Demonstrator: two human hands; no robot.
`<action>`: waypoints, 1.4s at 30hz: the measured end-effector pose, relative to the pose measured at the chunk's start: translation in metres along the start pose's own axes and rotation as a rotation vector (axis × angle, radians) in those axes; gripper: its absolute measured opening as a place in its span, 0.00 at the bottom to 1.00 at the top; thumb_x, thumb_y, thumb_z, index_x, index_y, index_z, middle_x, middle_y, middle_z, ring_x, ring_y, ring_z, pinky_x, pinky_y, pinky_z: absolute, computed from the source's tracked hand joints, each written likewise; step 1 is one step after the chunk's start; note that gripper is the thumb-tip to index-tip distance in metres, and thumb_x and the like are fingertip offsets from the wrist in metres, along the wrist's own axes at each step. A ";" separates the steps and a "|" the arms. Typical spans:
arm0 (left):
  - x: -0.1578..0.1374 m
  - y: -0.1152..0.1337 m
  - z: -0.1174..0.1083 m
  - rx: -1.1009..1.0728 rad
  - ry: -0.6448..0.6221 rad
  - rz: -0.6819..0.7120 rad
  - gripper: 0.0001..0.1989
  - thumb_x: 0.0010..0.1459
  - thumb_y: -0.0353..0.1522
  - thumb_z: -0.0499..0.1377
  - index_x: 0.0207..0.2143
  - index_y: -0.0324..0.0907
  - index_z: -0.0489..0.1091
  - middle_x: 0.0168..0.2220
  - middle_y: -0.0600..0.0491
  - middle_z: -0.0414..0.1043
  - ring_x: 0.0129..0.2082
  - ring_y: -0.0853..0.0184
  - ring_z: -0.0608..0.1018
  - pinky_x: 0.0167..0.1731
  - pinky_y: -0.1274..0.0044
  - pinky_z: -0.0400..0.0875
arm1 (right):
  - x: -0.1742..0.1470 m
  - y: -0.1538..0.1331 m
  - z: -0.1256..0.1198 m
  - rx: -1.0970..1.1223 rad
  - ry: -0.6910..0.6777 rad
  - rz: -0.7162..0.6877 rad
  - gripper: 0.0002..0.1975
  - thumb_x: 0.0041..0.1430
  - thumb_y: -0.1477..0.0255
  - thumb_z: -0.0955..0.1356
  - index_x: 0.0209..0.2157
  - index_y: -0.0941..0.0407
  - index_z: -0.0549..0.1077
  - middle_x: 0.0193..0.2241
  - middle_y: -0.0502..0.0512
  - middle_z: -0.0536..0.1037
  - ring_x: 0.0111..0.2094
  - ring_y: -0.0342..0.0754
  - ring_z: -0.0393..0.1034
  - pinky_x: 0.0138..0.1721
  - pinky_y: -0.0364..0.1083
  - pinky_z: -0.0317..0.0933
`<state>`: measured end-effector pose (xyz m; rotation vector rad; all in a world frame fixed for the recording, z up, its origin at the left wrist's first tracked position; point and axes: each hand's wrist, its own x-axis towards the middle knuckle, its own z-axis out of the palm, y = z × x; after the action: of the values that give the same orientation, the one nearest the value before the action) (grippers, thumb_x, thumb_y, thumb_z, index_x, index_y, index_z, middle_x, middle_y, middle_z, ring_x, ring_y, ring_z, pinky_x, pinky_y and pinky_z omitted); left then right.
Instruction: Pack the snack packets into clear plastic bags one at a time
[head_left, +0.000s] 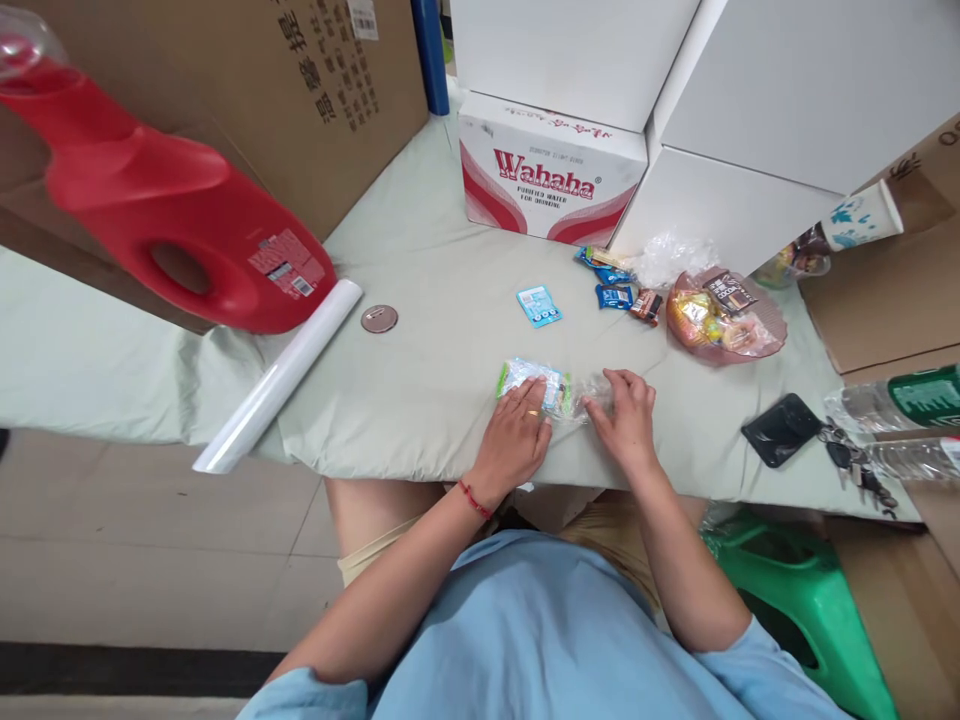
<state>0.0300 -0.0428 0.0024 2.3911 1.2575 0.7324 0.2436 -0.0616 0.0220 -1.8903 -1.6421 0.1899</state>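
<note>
Near the table's front edge, a small clear plastic packet (512,374) with green ends and a blue-and-white inside lies flat. My left hand (517,425) rests on it, fingers stretched out and flat over its right part. To the right, crumpled clear plastic film (576,396) extends from the packet. My right hand (628,415) touches this film with curved fingertips, thumb and forefinger spread apart. Whether the film is joined to the packet, I cannot tell. Farther back lies a light-blue card or sachet (539,307), apart from both hands.
Wrapped snacks (615,296) lie by a pink bowl (776,335) of sweets. A black pouch (781,430), keys (862,470) and bottles sit right. A white roll (281,375), round brown disc (379,319) and red jug (187,220) are left. Boxes (551,175) line the back.
</note>
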 end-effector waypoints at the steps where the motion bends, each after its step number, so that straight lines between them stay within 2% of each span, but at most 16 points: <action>1: 0.000 -0.001 0.000 -0.005 0.007 -0.007 0.31 0.71 0.32 0.49 0.74 0.37 0.51 0.72 0.40 0.62 0.74 0.57 0.62 0.72 0.58 0.59 | 0.002 0.004 0.003 -0.047 -0.014 0.005 0.20 0.63 0.58 0.71 0.50 0.56 0.78 0.56 0.70 0.73 0.58 0.65 0.64 0.60 0.64 0.62; 4: 0.001 -0.002 0.001 0.003 -0.006 -0.011 0.33 0.68 0.28 0.49 0.74 0.34 0.50 0.72 0.37 0.61 0.74 0.56 0.62 0.72 0.58 0.58 | 0.007 0.008 0.001 -0.002 -0.099 0.011 0.12 0.62 0.62 0.69 0.40 0.55 0.78 0.54 0.67 0.75 0.55 0.61 0.68 0.58 0.60 0.64; 6: 0.001 -0.001 0.001 0.013 -0.024 -0.011 0.34 0.66 0.27 0.49 0.74 0.33 0.50 0.72 0.36 0.61 0.74 0.55 0.62 0.72 0.58 0.58 | 0.013 0.002 -0.007 0.111 -0.132 0.076 0.10 0.63 0.62 0.67 0.37 0.54 0.76 0.42 0.61 0.79 0.43 0.55 0.72 0.48 0.53 0.68; 8: 0.001 -0.001 0.001 0.015 -0.032 -0.014 0.36 0.64 0.26 0.49 0.74 0.33 0.49 0.72 0.37 0.61 0.74 0.55 0.61 0.73 0.57 0.57 | 0.024 -0.011 -0.015 0.215 -0.167 0.159 0.11 0.62 0.59 0.68 0.35 0.53 0.73 0.29 0.52 0.76 0.31 0.50 0.70 0.38 0.48 0.66; 10: 0.001 -0.001 0.002 0.010 -0.034 -0.017 0.36 0.64 0.26 0.49 0.74 0.33 0.50 0.72 0.36 0.60 0.75 0.55 0.61 0.73 0.57 0.56 | 0.039 -0.031 -0.015 0.276 -0.196 0.166 0.12 0.61 0.58 0.69 0.33 0.52 0.72 0.24 0.47 0.73 0.26 0.47 0.66 0.33 0.45 0.62; 14: 0.000 -0.005 0.011 -0.038 -0.041 -0.030 0.36 0.62 0.26 0.50 0.73 0.29 0.51 0.72 0.31 0.60 0.75 0.50 0.60 0.72 0.52 0.57 | 0.070 -0.072 0.015 0.240 -0.279 0.068 0.08 0.60 0.63 0.70 0.31 0.53 0.72 0.24 0.47 0.75 0.26 0.45 0.67 0.32 0.44 0.59; 18: 0.000 -0.013 0.015 -0.160 0.001 -0.060 0.38 0.57 0.25 0.51 0.70 0.26 0.53 0.70 0.27 0.60 0.74 0.47 0.61 0.70 0.50 0.59 | 0.081 -0.094 0.050 0.067 -0.405 0.067 0.06 0.65 0.68 0.66 0.34 0.53 0.73 0.27 0.49 0.78 0.31 0.48 0.71 0.35 0.44 0.59; 22: -0.009 -0.016 0.001 -0.300 0.203 -0.112 0.33 0.57 0.22 0.50 0.66 0.35 0.61 0.67 0.35 0.67 0.71 0.53 0.66 0.69 0.54 0.63 | 0.067 -0.103 0.056 -0.088 -0.433 -0.023 0.10 0.73 0.68 0.61 0.42 0.54 0.73 0.38 0.56 0.80 0.39 0.51 0.74 0.40 0.46 0.61; 25: -0.023 -0.015 -0.016 -0.308 0.387 -0.165 0.26 0.58 0.21 0.50 0.58 0.42 0.68 0.63 0.41 0.72 0.68 0.57 0.69 0.68 0.57 0.66 | 0.049 -0.110 0.057 -0.251 -0.413 -0.082 0.13 0.75 0.63 0.62 0.48 0.56 0.71 0.47 0.63 0.77 0.43 0.54 0.73 0.39 0.48 0.61; 28: -0.037 -0.017 -0.030 -0.288 0.487 -0.192 0.21 0.58 0.21 0.51 0.51 0.45 0.71 0.53 0.46 0.78 0.62 0.59 0.74 0.63 0.59 0.71 | 0.036 -0.115 0.063 -0.328 -0.396 -0.125 0.21 0.71 0.52 0.66 0.49 0.57 0.69 0.49 0.66 0.73 0.46 0.59 0.71 0.39 0.49 0.63; 31: -0.043 -0.023 -0.036 -0.281 0.532 -0.210 0.18 0.58 0.21 0.51 0.46 0.45 0.71 0.45 0.49 0.79 0.58 0.58 0.77 0.59 0.60 0.73 | 0.032 -0.120 0.070 -0.331 -0.376 -0.112 0.23 0.67 0.51 0.70 0.49 0.56 0.68 0.48 0.66 0.71 0.49 0.61 0.69 0.42 0.51 0.65; 34: -0.043 -0.027 -0.039 -0.266 0.531 -0.224 0.15 0.59 0.21 0.51 0.42 0.46 0.71 0.42 0.50 0.79 0.55 0.58 0.78 0.57 0.59 0.74 | 0.033 -0.126 0.069 -0.342 -0.373 -0.089 0.19 0.67 0.58 0.70 0.50 0.57 0.68 0.48 0.66 0.70 0.49 0.61 0.68 0.44 0.53 0.66; 38: -0.038 -0.025 -0.042 -0.272 0.538 -0.208 0.12 0.62 0.23 0.50 0.39 0.47 0.70 0.41 0.50 0.79 0.52 0.60 0.78 0.56 0.59 0.75 | 0.028 -0.127 0.050 -0.282 -0.404 -0.089 0.13 0.65 0.66 0.69 0.48 0.57 0.71 0.47 0.66 0.71 0.49 0.61 0.69 0.44 0.53 0.66; 40: -0.035 -0.022 -0.044 -0.287 0.522 -0.224 0.11 0.64 0.25 0.51 0.40 0.47 0.70 0.42 0.50 0.79 0.52 0.59 0.78 0.58 0.58 0.73 | 0.025 -0.117 0.034 -0.132 -0.369 -0.080 0.14 0.61 0.68 0.69 0.48 0.56 0.72 0.46 0.64 0.73 0.47 0.58 0.69 0.44 0.52 0.66; 42: -0.030 -0.017 -0.047 -0.344 0.485 -0.240 0.09 0.66 0.28 0.53 0.44 0.46 0.71 0.46 0.48 0.78 0.56 0.58 0.77 0.61 0.57 0.71 | 0.022 -0.100 0.017 0.123 -0.310 -0.031 0.15 0.57 0.69 0.69 0.47 0.55 0.74 0.43 0.60 0.74 0.41 0.54 0.70 0.43 0.50 0.67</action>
<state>-0.0233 -0.0558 0.0232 1.8074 1.4217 1.3766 0.1555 -0.0309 0.0678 -1.8086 -1.8130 0.5831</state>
